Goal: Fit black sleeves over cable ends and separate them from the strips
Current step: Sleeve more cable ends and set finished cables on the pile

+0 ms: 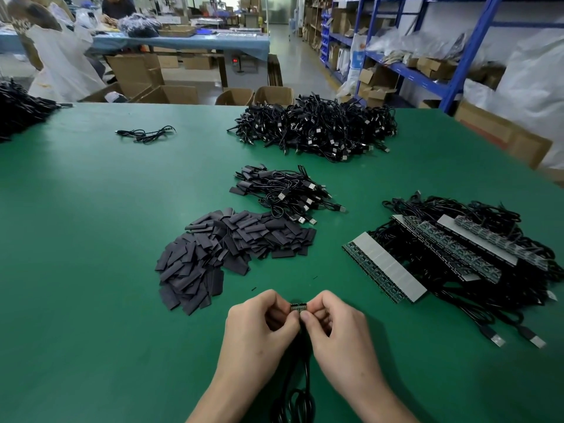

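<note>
Green table (91,239) underneath; left grip (259,328) and right grip (335,328) both pinch one small board (298,306) ending a cable (306,377) — light, rigid, likely brittle; best held by its edges.

I read green table (91,239) filling the view | open cardboard boxes (180,94) at 12 o'clock past its far edge | blue shelving rack (469,53) at 2 | white sacks (531,87) at 3 | white bag (61,62) at 10 | blue-covered bench (183,41) at 11, a person (117,7) seated behind it
</note>
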The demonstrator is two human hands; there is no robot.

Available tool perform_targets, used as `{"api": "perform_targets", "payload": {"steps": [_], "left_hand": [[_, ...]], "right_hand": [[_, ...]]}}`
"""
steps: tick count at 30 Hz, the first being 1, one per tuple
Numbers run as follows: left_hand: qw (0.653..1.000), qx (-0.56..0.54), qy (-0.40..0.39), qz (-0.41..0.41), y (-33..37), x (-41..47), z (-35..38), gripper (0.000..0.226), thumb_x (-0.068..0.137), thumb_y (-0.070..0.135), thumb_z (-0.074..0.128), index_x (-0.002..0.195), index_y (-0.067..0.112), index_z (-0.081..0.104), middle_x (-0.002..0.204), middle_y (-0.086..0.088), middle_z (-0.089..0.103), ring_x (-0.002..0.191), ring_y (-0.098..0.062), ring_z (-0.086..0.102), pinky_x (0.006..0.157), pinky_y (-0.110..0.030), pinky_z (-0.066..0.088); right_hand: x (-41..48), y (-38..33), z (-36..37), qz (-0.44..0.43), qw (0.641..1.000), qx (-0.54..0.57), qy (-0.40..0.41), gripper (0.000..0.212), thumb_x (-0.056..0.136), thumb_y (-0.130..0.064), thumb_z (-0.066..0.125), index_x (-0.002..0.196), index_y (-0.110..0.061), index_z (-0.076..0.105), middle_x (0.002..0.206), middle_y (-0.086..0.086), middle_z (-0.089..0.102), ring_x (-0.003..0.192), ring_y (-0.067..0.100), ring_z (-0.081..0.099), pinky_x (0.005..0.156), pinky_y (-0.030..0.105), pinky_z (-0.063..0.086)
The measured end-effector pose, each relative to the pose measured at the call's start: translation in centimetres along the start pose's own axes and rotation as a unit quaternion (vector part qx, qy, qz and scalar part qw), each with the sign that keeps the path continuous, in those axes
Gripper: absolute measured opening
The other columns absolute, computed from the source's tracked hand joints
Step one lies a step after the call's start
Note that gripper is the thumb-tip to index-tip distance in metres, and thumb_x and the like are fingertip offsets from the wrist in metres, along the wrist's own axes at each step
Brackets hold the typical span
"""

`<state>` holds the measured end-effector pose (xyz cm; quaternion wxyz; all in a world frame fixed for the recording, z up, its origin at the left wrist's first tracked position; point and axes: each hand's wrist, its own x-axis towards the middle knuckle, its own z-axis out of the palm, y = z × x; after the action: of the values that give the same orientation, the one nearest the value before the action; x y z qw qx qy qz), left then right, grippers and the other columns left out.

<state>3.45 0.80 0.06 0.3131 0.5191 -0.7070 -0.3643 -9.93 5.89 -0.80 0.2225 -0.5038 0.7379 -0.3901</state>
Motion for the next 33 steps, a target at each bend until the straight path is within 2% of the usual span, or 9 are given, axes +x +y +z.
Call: {"api": "perform_targets", "payload": {"steps": [11,16,19,22,24,27,30,33], "left_hand": [[1.0,0.004,0.01,-0.005,0.0,0.1,0.2,0.023,0.079,0.016,0.077,0.063,0.025,0.063,0.062,0.015,0.068,0.056,-0.002,0.061,0.054,-0.013,0.044],[1.0,-0.021,-0.003,-0.002,-0.1,0.4,-0.1,0.018,0.084,0.018,0.078,0.069,0.025,0.07,0.067,0.015,0.071,0.063,-0.002,0.068,0.06,-0.015,0.051],[0.999,-0.045,-0.009,-0.009,-0.5,0.6,-0.6,0.012,0.086,0.021,0.08,0.076,0.025,0.075,0.072,0.014,0.075,0.069,-0.002,0.071,0.068,-0.017,0.055],[0.997,-0.076,0.002,-0.022,-0.9,0.8,-1.1,0.008,0.087,0.021,0.081,0.082,0.026,0.077,0.076,0.015,0.076,0.071,-0.001,0.073,0.071,-0.015,0.056],[0.994,-0.1,0.005,-0.033,-1.1,0.9,-1.3,0.007,0.088,0.02,0.08,0.085,0.026,0.077,0.078,0.012,0.077,0.072,-0.003,0.073,0.072,-0.017,0.056],[0.982,-0.179,0.046,-0.045,-1.2,1.2,-1.8,0.002,0.09,0.02,0.077,0.091,0.021,0.078,0.08,0.003,0.078,0.071,-0.007,0.072,0.069,-0.018,0.056],[0.96,-0.256,0.105,-0.047,-1.4,1.6,-2.3,0.004,0.091,0.017,0.074,0.093,0.015,0.077,0.081,-0.002,0.079,0.075,-0.01,0.074,0.067,-0.016,0.054],[0.93,-0.331,0.146,-0.06,-1.7,1.8,-2.3,0.009,0.093,0.016,0.072,0.095,0.009,0.076,0.084,-0.007,0.079,0.077,-0.012,0.074,0.066,-0.016,0.054]], "right_hand": [[0.1,0.0,0.4,0.001,1.0,0.006,0.012,0.027,0.094,-0.02,0.071,0.073,-0.028,0.055,0.07,-0.006,0.063,0.075,0.005,0.059,0.058,0.014,0.043],[0.4,0.3,0.2,0.0,0.999,0.032,0.018,0.024,0.094,-0.021,0.072,0.075,-0.028,0.059,0.069,-0.007,0.065,0.069,0.003,0.061,0.058,0.015,0.046],[0.6,0.7,-0.3,0.008,0.996,0.088,0.017,0.018,0.094,-0.02,0.072,0.079,-0.027,0.064,0.074,-0.013,0.07,0.067,0.006,0.065,0.062,0.02,0.052],[1.0,1.3,-1.2,0.034,0.98,0.196,0.021,0.011,0.096,-0.021,0.069,0.086,-0.024,0.07,0.078,-0.005,0.072,0.069,0.008,0.067,0.064,0.025,0.054],[1.2,1.6,-2.0,0.048,0.959,0.273,0.053,0.01,0.097,-0.02,0.067,0.09,-0.024,0.072,0.081,-0.001,0.074,0.073,0.01,0.067,0.067,0.025,0.055],[1.4,1.6,-3.0,0.014,0.931,0.329,0.157,0.023,0.1,-0.015,0.062,0.094,-0.035,0.072,0.085,-0.004,0.072,0.075,0.008,0.066,0.068,0.019,0.055],[1.5,0.9,-4.1,-0.07,0.896,0.342,0.275,0.032,0.104,-0.01,0.057,0.098,-0.039,0.069,0.089,-0.006,0.071,0.077,0.01,0.067,0.069,0.018,0.056],[1.1,-0.3,-5.2,-0.164,0.855,0.363,0.333,0.022,0.102,-0.015,0.052,0.106,-0.034,0.061,0.088,-0.002,0.07,0.072,0.02,0.07,0.066,0.026,0.06]]}}
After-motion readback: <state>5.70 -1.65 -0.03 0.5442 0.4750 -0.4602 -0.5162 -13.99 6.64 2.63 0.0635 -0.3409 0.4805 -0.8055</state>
